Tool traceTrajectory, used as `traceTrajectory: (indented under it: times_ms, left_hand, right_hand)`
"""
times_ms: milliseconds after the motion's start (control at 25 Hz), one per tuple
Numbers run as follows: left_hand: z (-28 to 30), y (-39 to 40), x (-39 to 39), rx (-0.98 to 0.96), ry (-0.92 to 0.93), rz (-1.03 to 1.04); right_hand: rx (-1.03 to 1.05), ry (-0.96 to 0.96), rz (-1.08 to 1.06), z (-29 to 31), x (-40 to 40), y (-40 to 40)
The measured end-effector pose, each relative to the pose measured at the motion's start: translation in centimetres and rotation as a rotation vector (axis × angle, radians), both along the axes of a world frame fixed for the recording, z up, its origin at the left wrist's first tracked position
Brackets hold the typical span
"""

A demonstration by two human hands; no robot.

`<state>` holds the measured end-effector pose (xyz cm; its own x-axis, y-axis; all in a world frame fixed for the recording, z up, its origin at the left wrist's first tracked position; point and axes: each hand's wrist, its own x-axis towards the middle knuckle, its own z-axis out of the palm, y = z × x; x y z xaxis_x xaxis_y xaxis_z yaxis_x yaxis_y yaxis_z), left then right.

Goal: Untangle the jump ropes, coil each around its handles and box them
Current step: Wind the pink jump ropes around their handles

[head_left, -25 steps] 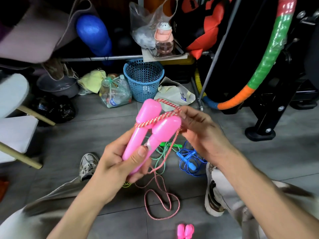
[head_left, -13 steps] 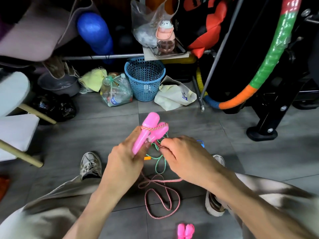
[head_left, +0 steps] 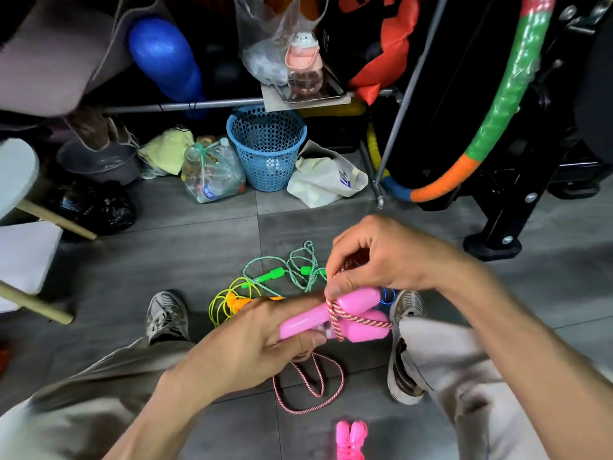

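My left hand point(head_left: 252, 346) grips two pink jump-rope handles point(head_left: 351, 313) side by side, lying roughly level and pointing right. A red-and-white twisted rope point(head_left: 338, 313) is looped around them a few times. My right hand point(head_left: 381, 260) pinches that rope just above the handles. The rope's loose length point(head_left: 311, 386) hangs down and lies in loops on the floor. A green rope with green handles point(head_left: 285, 270), a yellow rope with orange handles point(head_left: 232, 300) and a bit of blue rope point(head_left: 386, 295) lie tangled on the floor beyond my hands. No box is in view.
Another pair of pink handles point(head_left: 351, 439) lies on the grey tiles near the bottom edge. My shoes point(head_left: 166, 317) flank the ropes. At the back stand a blue mesh basket point(head_left: 265, 147), a bag of bottles point(head_left: 212, 174), a white bag point(head_left: 325, 177) and a black equipment base point(head_left: 491, 247).
The pink handles have swung from upright down to level and nearer to me. My right hand has carried the rope around them, and more turns lie on the handles.
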<state>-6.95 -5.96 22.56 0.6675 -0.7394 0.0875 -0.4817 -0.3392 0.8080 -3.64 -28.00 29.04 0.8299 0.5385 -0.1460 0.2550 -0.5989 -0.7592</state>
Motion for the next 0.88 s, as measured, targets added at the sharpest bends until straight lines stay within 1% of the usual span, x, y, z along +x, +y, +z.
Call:
traceTrajectory:
  times_ms: [80, 120, 200, 320, 400, 480, 560, 640, 680, 800, 880]
  left_hand:
    - [0.8, 0.0, -0.1, -0.104, 0.031, -0.008]
    - [1.1, 0.0, -0.2, -0.145, 0.040, -0.016]
    - [1.4, 0.1, -0.6, -0.234, 0.058, -0.022]
    - [1.5, 0.5, -0.7, -0.369, 0.131, 0.035]
    - [1.6, 0.7, -0.7, -0.435, 0.160, 0.053]
    - [1.6, 0.7, -0.9, -0.442, 0.150, 0.059]
    - [1.5, 0.8, -1.1, -0.447, 0.164, 0.106]
    - [1.3, 0.9, -0.9, -0.460, 0.195, 0.213]
    - [1.3, 0.9, -0.7, -0.450, 0.187, 0.278]
    - [1.4, 0.3, -0.1, -0.353, 0.078, 0.493]
    - [1.3, -0.3, 0.3, -0.269, -0.012, 0.624]
  right_hand:
    - [0.257, 0.200, -0.012, -0.2, 0.4, -0.3]
    - [0.331, 0.272, -0.009, -0.4, 0.5, -0.3]
    - [0.414, 0.353, -0.006, -0.7, 0.6, -0.1]
    - [0.518, 0.410, -0.019, -1.1, 0.4, 0.4]
    - [0.484, 0.418, 0.010, -0.8, 0.0, 0.6]
    - [0.400, 0.362, -0.058, -0.3, -0.6, 0.4]
    - [0.414, 0.365, -0.114, 0.0, -1.3, 0.6]
    - [0.447, 0.355, -0.130, -0.1, -1.8, 1.7]
    - [0.447, 0.345, -0.189, -0.7, -1.7, 2.4]
    - [0.412, 0.305, -0.454, -2.1, -1.2, 3.9]
    - [0.427, 0.327, -0.534, -2.4, -0.9, 4.5]
